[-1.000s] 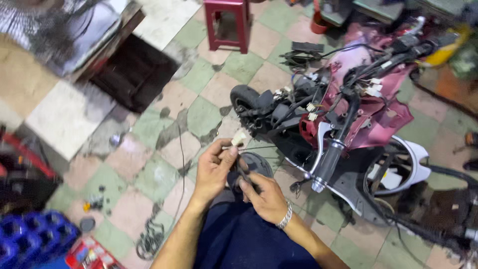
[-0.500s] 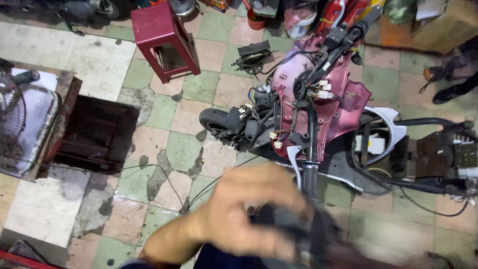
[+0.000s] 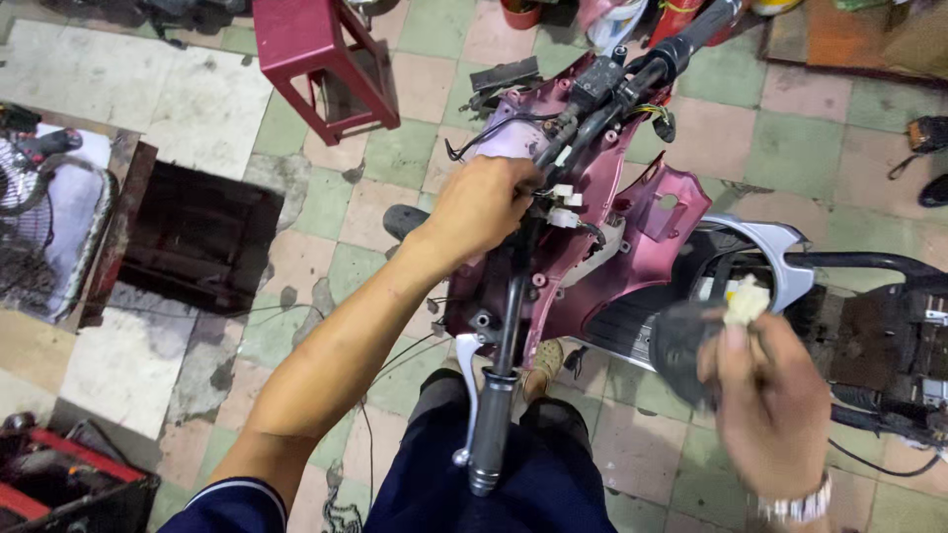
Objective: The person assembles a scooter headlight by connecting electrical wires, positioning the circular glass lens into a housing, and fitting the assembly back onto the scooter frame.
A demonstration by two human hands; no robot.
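I see my left hand (image 3: 481,205) reaching out to the pink scooter (image 3: 602,247), which stands stripped on the tiled floor (image 3: 790,148). The grip is closed around the handlebar (image 3: 513,296) near the middle, where white plugs (image 3: 563,202) and wires bunch up — the fingers wrap over the far side, so I cannot see what they touch there. The bar's grey end with its lever (image 3: 464,395) points back at my lap.

My right hand (image 3: 775,405) is blurry. It is held up over the scooter's footboard, fingers pinched together on a small pale lump (image 3: 746,301) and a dark round thing (image 3: 681,345) — I cannot tell what either one is.

A red stool (image 3: 321,59) stands at the top. A dark hole in the floor (image 3: 197,242) sits to the left. A red toolbox (image 3: 69,484) is cut off at the bottom corner.
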